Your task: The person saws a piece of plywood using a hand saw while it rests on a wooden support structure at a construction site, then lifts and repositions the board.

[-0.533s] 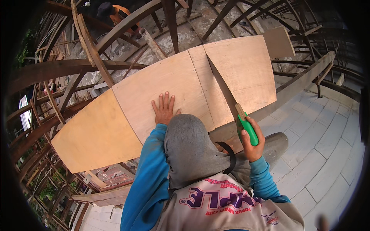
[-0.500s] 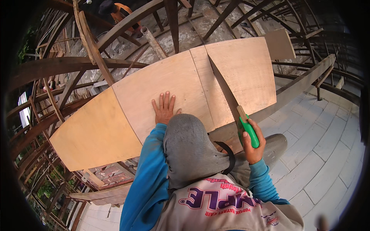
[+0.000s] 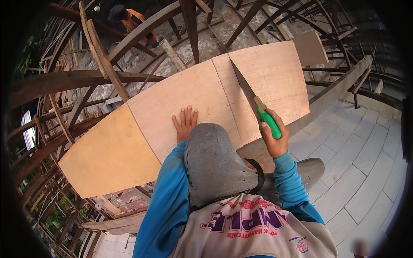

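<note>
A handsaw (image 3: 245, 85) with a green handle stands in a cut near the far edge of a pale plywood sheet (image 3: 271, 73). My right hand (image 3: 277, 139) is closed round that handle, above the sheet's near side. The blade slants away to the left, and its far end is hidden at the cut. A line runs across the plywood just left of the blade. My left hand (image 3: 185, 124) lies flat on the sheet further left, fingers spread. My bent knee (image 3: 211, 159) in grey trousers rests over the near edge between my hands.
A yellowish panel (image 3: 112, 155) continues the sheet leftward. Curved dark timber ribs (image 3: 81, 84) surround the work on the left and far side. A long grey beam (image 3: 340, 88) passes underneath to the right, beside pale planking (image 3: 361, 142). Another person (image 3: 133, 21) in orange is beyond the ribs.
My right hand has pushed the saw forward and a little left, so less of the blade shows above the sheet. My left hand stays pressed on the plywood.
</note>
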`<state>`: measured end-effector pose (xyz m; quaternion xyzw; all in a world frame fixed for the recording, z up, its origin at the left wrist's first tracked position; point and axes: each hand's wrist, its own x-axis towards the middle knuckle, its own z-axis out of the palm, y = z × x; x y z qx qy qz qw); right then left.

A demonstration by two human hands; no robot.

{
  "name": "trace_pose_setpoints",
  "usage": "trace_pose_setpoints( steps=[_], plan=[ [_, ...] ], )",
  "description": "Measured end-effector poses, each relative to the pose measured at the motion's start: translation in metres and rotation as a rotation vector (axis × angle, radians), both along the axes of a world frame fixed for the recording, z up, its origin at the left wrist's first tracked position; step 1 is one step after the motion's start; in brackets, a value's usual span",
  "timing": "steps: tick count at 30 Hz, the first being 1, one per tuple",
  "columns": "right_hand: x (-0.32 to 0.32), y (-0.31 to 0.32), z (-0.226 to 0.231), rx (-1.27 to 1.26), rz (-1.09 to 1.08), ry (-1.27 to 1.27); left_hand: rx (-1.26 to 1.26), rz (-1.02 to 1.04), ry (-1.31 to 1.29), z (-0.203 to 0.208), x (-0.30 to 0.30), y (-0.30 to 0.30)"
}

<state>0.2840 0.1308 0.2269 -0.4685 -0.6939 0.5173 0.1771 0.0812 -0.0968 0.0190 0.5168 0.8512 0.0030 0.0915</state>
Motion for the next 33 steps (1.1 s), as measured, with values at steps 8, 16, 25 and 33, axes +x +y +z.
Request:
trace_pose_setpoints(
  steps=[8,16,25,33],
  plan=[
    [-0.096,0.062,-0.063,0.132,-0.041,0.001,-0.007,-0.013,0.014,0.003,0.006,0.012],
    [-0.031,0.006,-0.024,0.058,0.002,0.010,0.020,-0.008,-0.021,-0.005,-0.006,0.002],
    [-0.111,0.088,-0.090,0.167,-0.036,-0.048,0.097,-0.030,-0.026,-0.008,0.009,0.020],
    [-0.089,0.106,-0.186,0.223,-0.075,0.118,0.019,-0.035,0.006,-0.033,-0.027,0.013]
  ],
)
